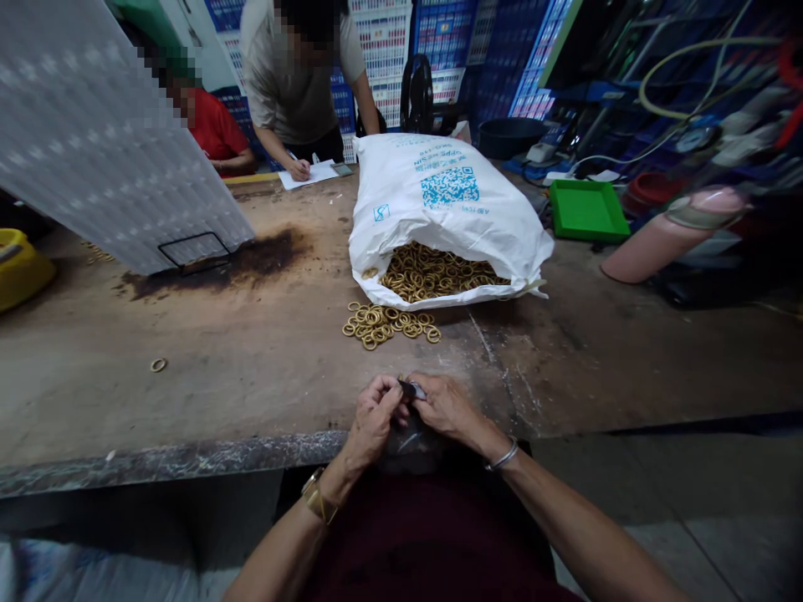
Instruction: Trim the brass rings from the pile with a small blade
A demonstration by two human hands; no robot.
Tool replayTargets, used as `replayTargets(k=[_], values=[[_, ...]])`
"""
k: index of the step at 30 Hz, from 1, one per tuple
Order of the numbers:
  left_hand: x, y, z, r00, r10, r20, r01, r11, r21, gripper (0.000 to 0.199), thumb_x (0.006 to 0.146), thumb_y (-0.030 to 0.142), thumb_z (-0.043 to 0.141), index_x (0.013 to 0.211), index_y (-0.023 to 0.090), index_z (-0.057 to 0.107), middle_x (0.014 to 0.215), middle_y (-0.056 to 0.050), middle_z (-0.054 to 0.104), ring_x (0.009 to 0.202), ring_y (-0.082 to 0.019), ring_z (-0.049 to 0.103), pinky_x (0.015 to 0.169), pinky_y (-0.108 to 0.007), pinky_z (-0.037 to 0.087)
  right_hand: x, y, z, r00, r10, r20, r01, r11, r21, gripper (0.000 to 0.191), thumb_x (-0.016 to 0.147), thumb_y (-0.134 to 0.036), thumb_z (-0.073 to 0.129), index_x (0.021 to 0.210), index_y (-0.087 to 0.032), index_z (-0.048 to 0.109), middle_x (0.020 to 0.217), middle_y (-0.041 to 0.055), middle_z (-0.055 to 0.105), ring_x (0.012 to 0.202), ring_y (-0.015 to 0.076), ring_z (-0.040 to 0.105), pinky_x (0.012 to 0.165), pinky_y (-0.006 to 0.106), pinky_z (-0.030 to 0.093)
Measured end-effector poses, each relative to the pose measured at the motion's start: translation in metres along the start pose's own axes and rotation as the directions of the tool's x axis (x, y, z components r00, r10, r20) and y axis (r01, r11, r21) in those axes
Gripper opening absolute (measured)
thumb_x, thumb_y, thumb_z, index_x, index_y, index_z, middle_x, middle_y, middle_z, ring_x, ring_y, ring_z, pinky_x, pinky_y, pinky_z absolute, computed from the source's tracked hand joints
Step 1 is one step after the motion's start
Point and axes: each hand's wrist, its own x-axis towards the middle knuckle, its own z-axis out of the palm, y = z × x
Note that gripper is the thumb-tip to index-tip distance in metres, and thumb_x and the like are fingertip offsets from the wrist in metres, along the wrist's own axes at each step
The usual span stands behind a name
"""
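At the table's front edge, my left hand [376,411] and my right hand [450,408] meet, fingers closed. My right hand grips a small dark tool with a pale, shiny end [412,390], perhaps a small blade; its exact kind is unclear. My left fingers pinch at its tip, where a brassy glint shows, but what they hold is mostly hidden. Just beyond the hands lies a loose pile of gold-coloured rings [390,324]. Behind it, a white woven sack [452,217] lies on its side, its mouth towards me, full of the same rings. One single ring [158,365] rests apart on the left.
The wooden table [251,376] has a dark stain beside a leaning pale ribbed panel [125,142]. A yellow container [23,267] stands far left. A green tray [588,209] and pink bottle [674,234] are right. Across the table, a person [301,92] writes on paper; another wears red.
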Motion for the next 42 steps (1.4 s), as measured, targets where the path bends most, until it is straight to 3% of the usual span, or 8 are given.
replayTargets(k=[9,15,20,28,31,34,37,42], values=[[-0.004,0.006,0.000,1.000,-0.001,0.006,0.001,1.000,0.005,0.037,0.075,0.050,0.059,0.076,0.014,0.049,0.066,0.000,0.053,0.052,-0.008,0.047,0.051,-0.021,0.043,0.006,-0.004,-0.003,0.987,0.092,0.135,-0.075,0.990,-0.122,0.013,0.075,-0.012,0.047,0.078,-0.016,0.059,0.071,0.0031,0.059,0.061,0.0138,0.051,0.053,0.022,0.026],[-0.016,0.020,0.005,0.985,-0.066,0.159,0.094,0.980,-0.173,0.027,0.079,0.039,0.059,0.078,0.012,0.052,0.078,-0.005,0.057,0.062,-0.010,0.054,0.057,-0.024,0.046,0.021,0.028,-0.013,0.956,0.252,-0.149,-0.290,0.885,-0.364,0.017,0.082,-0.015,0.046,0.093,-0.016,0.059,0.078,0.0054,0.061,0.067,0.0171,0.055,0.056,0.025,0.026],[-0.011,0.018,0.002,0.980,-0.196,-0.011,0.176,0.904,-0.389,0.029,0.069,0.034,0.069,0.075,0.012,0.051,0.085,-0.006,0.057,0.066,-0.011,0.056,0.051,-0.021,0.045,0.039,0.054,-0.030,0.855,0.350,-0.383,-0.473,0.829,-0.298,0.024,0.087,-0.026,0.051,0.108,-0.015,0.052,0.087,0.0077,0.062,0.074,0.0199,0.058,0.057,0.025,0.028],[-0.003,0.022,-0.001,0.948,-0.312,0.059,0.290,0.779,-0.556,0.027,0.065,0.028,0.065,0.086,0.014,0.053,0.068,-0.002,0.056,0.055,-0.011,0.053,0.046,-0.021,0.041,0.050,0.052,-0.032,0.934,0.266,-0.237,-0.344,0.845,-0.409,0.013,0.087,-0.022,0.048,0.096,-0.019,0.057,0.083,0.0048,0.062,0.072,0.0171,0.057,0.056,0.024,0.027],[-0.001,0.019,-0.002,0.936,-0.341,0.088,0.323,0.730,-0.602,0.026,0.066,0.033,0.066,0.066,0.013,0.048,0.069,-0.003,0.054,0.059,-0.011,0.053,0.048,-0.021,0.042,0.045,0.054,-0.026,0.921,0.271,-0.279,-0.348,0.895,-0.278,0.016,0.086,-0.024,0.047,0.096,-0.018,0.057,0.074,0.0035,0.060,0.066,0.0159,0.054,0.055,0.023,0.028],[0.001,0.017,-0.001,0.948,-0.318,0.004,0.268,0.791,-0.549,0.032,0.066,0.035,0.068,0.065,0.013,0.045,0.070,-0.001,0.053,0.059,-0.009,0.053,0.046,-0.019,0.040,0.041,0.046,-0.019,0.938,0.232,-0.259,-0.218,0.972,0.085,0.018,0.081,-0.029,0.046,0.088,-0.016,0.056,0.069,0.0012,0.055,0.061,0.0140,0.050,0.056,0.021,0.031],[0.002,0.018,0.002,0.973,-0.219,-0.067,0.171,0.890,-0.423,0.035,0.066,0.038,0.069,0.083,0.015,0.048,0.069,0.001,0.053,0.058,-0.010,0.052,0.042,-0.018,0.038,0.036,0.026,-0.011,0.951,0.231,-0.206,-0.125,0.896,0.427,0.019,0.075,-0.034,0.048,0.078,-0.016,0.053,0.065,-0.0005,0.051,0.058,0.0123,0.045,0.054,0.020,0.034],[0.001,0.020,0.001,0.982,-0.161,-0.099,0.120,0.937,-0.327,0.048,0.063,0.045,0.070,0.094,0.016,0.047,0.068,0.003,0.051,0.049,-0.006,0.047,0.037,-0.014,0.032,0.028,-0.007,0.001,0.973,0.232,-0.007,-0.162,0.703,0.692,0.024,0.073,-0.039,0.054,0.077,-0.016,0.048,0.060,-0.0028,0.048,0.049,0.0088,0.039,0.048,0.019,0.032]])
